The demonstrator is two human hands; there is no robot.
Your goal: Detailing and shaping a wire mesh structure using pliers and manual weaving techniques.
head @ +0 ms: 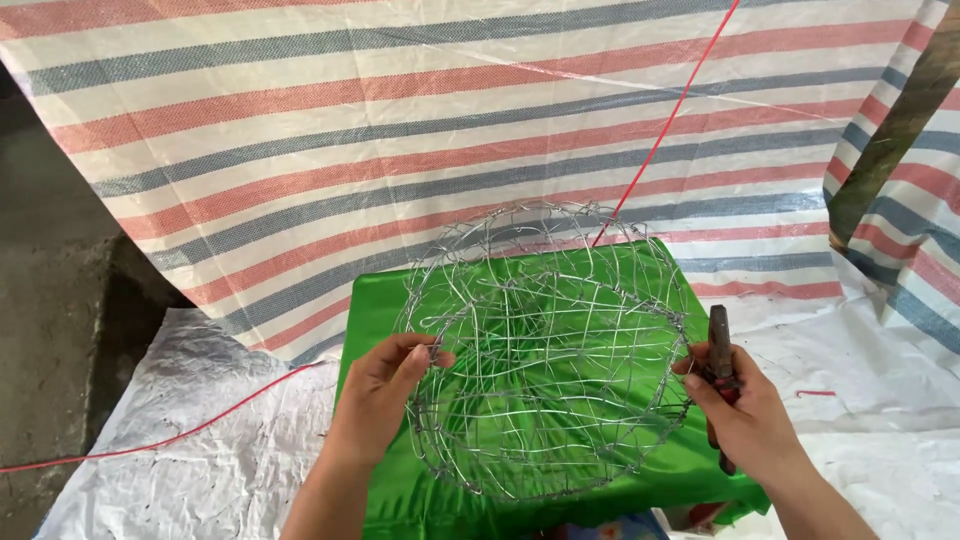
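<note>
Now left hand (pixel 385 385) fingers pinching wire basket (pixel 545 345) rim, right hand (pixel 738 412) fingers gripping pliers (pixel 720 350)

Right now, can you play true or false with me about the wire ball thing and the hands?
1. The left hand pinches the rim of the wire basket. True.
2. The right hand is empty. False: it holds pliers with red handles.
3. The cloth under the basket is blue. False: it is shiny green.
4. A striped tarp hangs behind the basket. True.
5. A red string runs up from the top of the basket. True.
6. The basket is full of fruit. False: it is empty; you can see through the wires.
</note>
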